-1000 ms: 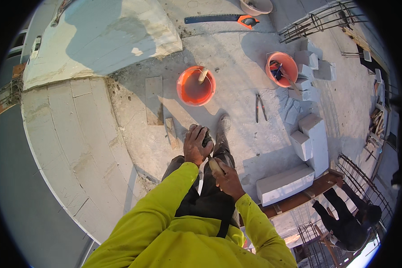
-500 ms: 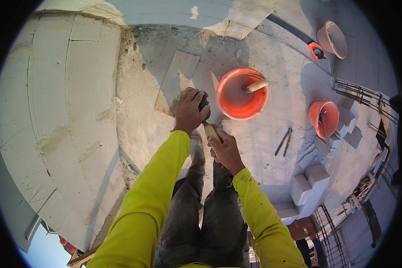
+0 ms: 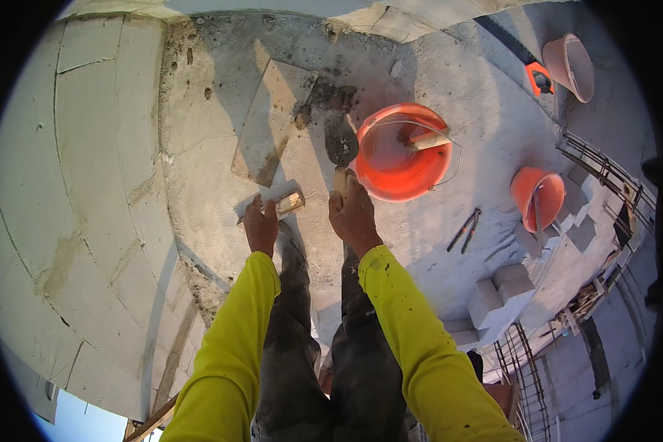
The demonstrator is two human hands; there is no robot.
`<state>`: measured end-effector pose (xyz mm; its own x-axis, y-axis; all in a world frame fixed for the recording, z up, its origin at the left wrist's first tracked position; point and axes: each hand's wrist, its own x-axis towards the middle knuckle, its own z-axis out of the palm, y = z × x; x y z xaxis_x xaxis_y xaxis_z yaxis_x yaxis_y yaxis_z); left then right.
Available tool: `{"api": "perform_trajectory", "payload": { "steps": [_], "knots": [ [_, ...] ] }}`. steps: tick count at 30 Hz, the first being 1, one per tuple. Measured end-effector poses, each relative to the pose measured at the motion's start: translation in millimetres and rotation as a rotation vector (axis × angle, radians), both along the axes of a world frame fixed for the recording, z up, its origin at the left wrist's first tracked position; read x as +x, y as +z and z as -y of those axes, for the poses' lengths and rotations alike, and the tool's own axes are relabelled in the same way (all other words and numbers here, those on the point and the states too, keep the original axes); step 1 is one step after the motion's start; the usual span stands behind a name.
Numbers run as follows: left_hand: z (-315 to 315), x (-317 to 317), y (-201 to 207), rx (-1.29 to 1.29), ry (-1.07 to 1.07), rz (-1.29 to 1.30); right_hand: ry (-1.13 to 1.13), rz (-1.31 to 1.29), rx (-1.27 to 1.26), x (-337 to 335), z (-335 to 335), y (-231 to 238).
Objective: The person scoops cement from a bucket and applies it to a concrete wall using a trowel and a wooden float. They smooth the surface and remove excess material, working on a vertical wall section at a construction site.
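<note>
My right hand point(image 3: 355, 217) is closed round the wooden handle of a trowel point(image 3: 341, 141). Its dirty blade points away from me, beside an orange bucket point(image 3: 440, 171) of cloudy water with a wooden handle sticking out. Dark wet clumps point(image 3: 339, 97) show just past the blade's tip. My left hand point(image 3: 261, 227) has its fingers apart, over or against a flat tool with a wooden grip point(image 3: 292, 202) low by my foot; I cannot tell whether it touches it. Beyond that hand lies a flat board point(image 3: 272, 118), with dark crumbs near its right edge.
A pale block wall point(image 3: 88, 191) rises at the left. On the right are a handsaw point(image 3: 536, 76), two more buckets point(image 3: 578, 70), point(image 3: 527, 193), pincers point(image 3: 464, 230), grey blocks point(image 3: 493, 302) and rebar cages point(image 3: 523, 368).
My left hand has let go of the dark clump and moved down to the left. My right hand has pushed the trowel forward, its blade now in plain sight. The view has shifted slightly.
</note>
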<state>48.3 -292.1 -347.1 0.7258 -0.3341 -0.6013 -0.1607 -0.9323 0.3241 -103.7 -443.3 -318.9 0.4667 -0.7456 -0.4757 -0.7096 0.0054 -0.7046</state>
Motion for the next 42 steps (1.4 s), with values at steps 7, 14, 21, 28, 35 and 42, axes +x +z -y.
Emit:
{"api": "perform_trajectory", "payload": {
  "steps": [7, 14, 21, 28, 35, 42],
  "knots": [
    [61, -44, 20, -0.423, 0.680, -0.973, 0.181, 0.168, 0.009, -22, -42, 32],
    [35, 1, -43, -0.279, 0.577, -0.590, 0.164, 0.067, 0.022, 5, -60, -42],
    [49, 91, -162, -0.337, -0.180, -0.049, 0.049, 0.080, -0.107, 14, -73, -116],
    [135, 71, -185, -0.325, -0.619, 0.156, 0.011, 0.195, -0.081, -53, -79, -49],
    [148, 69, -204, -0.174, -0.735, 0.253, -0.399, -0.147, 0.146, -121, -53, 3],
    [125, 72, -178, -0.527, -0.510, 0.178, -0.356, -0.196, 0.343, -132, 24, -37]
  ]
}}
